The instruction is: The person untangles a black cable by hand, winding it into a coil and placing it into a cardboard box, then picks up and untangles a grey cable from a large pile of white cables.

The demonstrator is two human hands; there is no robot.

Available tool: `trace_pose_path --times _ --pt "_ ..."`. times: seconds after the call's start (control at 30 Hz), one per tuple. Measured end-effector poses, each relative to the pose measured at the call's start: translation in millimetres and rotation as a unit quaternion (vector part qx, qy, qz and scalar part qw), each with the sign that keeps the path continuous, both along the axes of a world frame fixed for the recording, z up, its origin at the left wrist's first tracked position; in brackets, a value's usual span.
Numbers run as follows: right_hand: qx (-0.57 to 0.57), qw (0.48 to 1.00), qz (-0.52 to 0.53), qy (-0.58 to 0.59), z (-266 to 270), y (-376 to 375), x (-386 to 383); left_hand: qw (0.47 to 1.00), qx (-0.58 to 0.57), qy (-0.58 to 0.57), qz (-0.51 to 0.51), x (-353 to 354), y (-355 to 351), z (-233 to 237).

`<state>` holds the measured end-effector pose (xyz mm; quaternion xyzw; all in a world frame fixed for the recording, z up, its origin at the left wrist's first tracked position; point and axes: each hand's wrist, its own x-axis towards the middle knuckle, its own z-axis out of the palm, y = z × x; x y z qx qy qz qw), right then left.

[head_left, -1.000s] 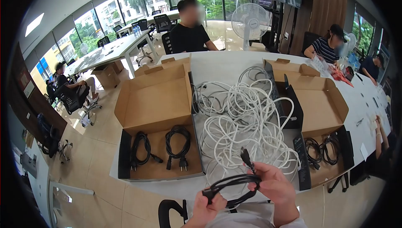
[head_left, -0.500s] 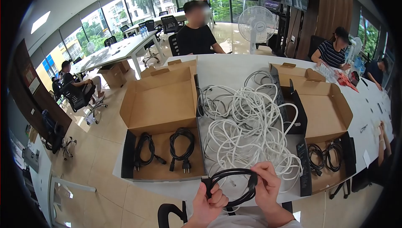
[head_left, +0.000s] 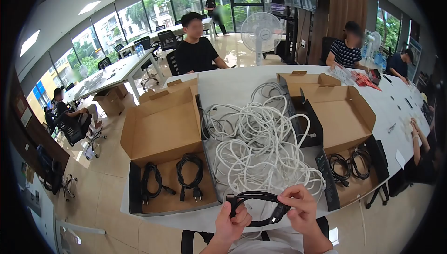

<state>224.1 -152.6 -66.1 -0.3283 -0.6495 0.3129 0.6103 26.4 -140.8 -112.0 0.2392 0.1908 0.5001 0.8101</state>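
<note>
A coiled black cable (head_left: pixel 258 195) hangs between my two hands at the near edge of the table. My left hand (head_left: pixel 234 219) is closed around one side of the coil, by a blocky black plug (head_left: pixel 230 199). With its fingers my right hand (head_left: pixel 301 206) pinches the other side, where a second connector (head_left: pixel 275 217) with a bright tip points downward. Just beyond lies a large tangle of white and grey cables (head_left: pixel 265 137). The open left box (head_left: pixel 160 204) holds two coiled black power cords (head_left: pixel 190 172), and the open right box (head_left: pixel 358 195) holds coiled black cables (head_left: pixel 350 165).
More open cardboard boxes (head_left: pixel 307 81) stand behind the right one. A person in a black shirt (head_left: pixel 198 51) sits across the table, and another in a striped shirt (head_left: pixel 345 51) sits farther right near red items (head_left: pixel 365 79). A white fan (head_left: pixel 261 32) stands behind.
My view has turned slightly right and up, so the scene sits farther left. Both hands still hold the black cable; the connector by my right fingers now shows its bright tip.
</note>
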Motion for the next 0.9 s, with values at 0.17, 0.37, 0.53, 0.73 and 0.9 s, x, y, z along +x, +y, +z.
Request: trace_pose_path --times 0.17,0.37,0.53,0.73,0.9 --pt "-0.098 0.991 0.056 0.075 -21 -16 27 0.997 0.033 0.055 -0.047 15 0 3" --pt "-0.200 0.972 0.064 0.108 0 -31 27 0.993 0.081 0.026 -0.080 25 4 7" --pt "-0.233 0.971 0.045 -0.029 6 -29 26 0.993 0.093 0.060 -0.048 23 0 13" --pt "-0.099 0.979 -0.013 -0.178 14 -19 13 0.991 0.078 0.099 0.054 16 -17 12" --pt "-0.091 0.976 0.018 -0.195 11 -14 3 0.975 0.127 0.149 0.106 6 -35 2"
